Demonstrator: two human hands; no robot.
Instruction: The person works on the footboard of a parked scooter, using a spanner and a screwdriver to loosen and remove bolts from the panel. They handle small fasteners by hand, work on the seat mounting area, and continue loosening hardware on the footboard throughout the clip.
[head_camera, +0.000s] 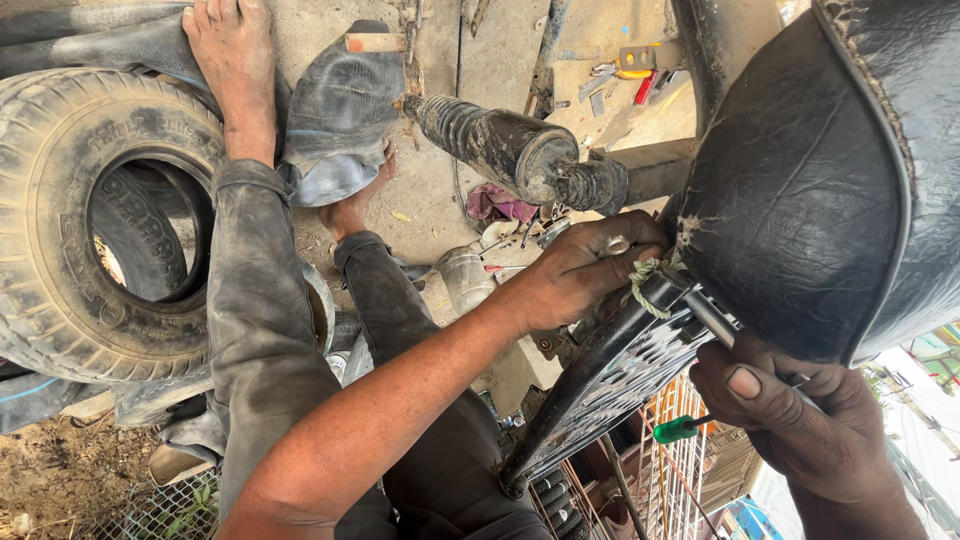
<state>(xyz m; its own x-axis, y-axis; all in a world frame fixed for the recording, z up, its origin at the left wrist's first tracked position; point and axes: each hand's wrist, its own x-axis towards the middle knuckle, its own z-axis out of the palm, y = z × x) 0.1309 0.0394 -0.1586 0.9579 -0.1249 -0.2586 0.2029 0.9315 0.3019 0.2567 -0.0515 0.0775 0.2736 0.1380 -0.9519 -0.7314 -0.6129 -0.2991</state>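
The black motorbike seat (830, 170) fills the upper right, with the metal carrier rack (610, 375) just under its edge. My left hand (585, 265) is closed around the rack's end by a knot of string (645, 275). My right hand (800, 410) grips a rod (715, 322) below the seat. A shock absorber (510, 150) and tyre (70, 220) lie beyond.
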